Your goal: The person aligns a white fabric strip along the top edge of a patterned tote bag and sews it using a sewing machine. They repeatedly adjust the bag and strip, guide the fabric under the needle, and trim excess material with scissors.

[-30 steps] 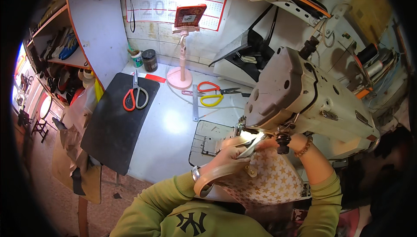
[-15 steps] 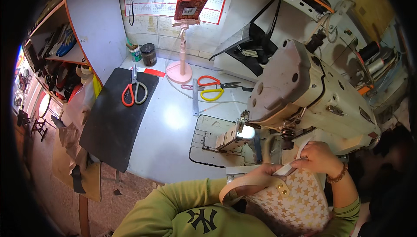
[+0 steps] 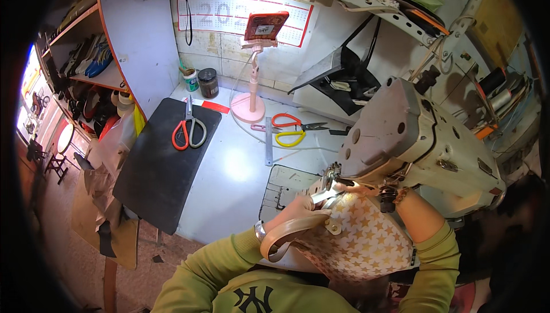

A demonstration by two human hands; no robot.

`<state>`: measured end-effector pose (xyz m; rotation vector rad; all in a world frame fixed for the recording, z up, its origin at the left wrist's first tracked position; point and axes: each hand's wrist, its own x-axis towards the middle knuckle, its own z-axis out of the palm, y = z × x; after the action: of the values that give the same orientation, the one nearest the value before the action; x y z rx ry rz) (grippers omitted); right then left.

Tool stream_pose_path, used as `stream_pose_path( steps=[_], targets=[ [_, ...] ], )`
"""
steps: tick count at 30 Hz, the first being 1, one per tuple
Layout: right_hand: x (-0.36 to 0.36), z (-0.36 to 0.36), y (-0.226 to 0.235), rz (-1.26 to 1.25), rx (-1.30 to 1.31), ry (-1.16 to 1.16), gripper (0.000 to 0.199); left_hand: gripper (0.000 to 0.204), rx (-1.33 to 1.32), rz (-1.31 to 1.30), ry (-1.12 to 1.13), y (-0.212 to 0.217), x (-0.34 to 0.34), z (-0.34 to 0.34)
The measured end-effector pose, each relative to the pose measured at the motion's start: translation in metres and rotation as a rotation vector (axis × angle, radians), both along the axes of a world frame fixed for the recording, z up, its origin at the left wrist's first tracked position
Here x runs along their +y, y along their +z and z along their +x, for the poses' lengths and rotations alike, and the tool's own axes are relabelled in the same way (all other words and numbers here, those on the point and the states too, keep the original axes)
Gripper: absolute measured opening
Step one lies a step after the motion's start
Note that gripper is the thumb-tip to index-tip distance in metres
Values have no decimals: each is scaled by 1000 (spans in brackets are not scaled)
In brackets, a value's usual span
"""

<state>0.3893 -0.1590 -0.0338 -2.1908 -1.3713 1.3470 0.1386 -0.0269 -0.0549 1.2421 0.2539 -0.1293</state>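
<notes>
A white bag printed with gold stars is under the head of the sewing machine. Its upper edge lies close to the lit needle area. My left hand is closed on the bag's edge, just left of the machine's foot. The bag's beige handle loops over near my left wrist, fixed by a tab with gold studs. My right forearm reaches up along the bag's right side. Most of the right hand is behind the machine head, so its fingers cannot be made out.
Left on the white table, orange-and-grey scissors lie on a black mat. Farther back are red-and-yellow scissors, a metal ruler, a pink phone stand and two jars. A black bag piece leans behind.
Both hands have carried the bag forward and left, bringing its edge from in front of the machine to beneath its head. My right hand has gone behind the head. The view has shifted slightly.
</notes>
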Motion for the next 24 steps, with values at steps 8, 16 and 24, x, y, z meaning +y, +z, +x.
stream_pose_path(
  steps=[8, 16, 24],
  targets=[
    [3, 3, 5, 18, 118, -23, 46, 23, 82, 31, 19, 5, 15, -1],
    [-22, -3, 14, 168, 337, -155, 51, 28, -220, 136, -81, 13, -8, -2],
    [-34, -20, 21, -67, 193, 129, 55, 42, -137, 4, -223, 28, -21, -9]
  ],
)
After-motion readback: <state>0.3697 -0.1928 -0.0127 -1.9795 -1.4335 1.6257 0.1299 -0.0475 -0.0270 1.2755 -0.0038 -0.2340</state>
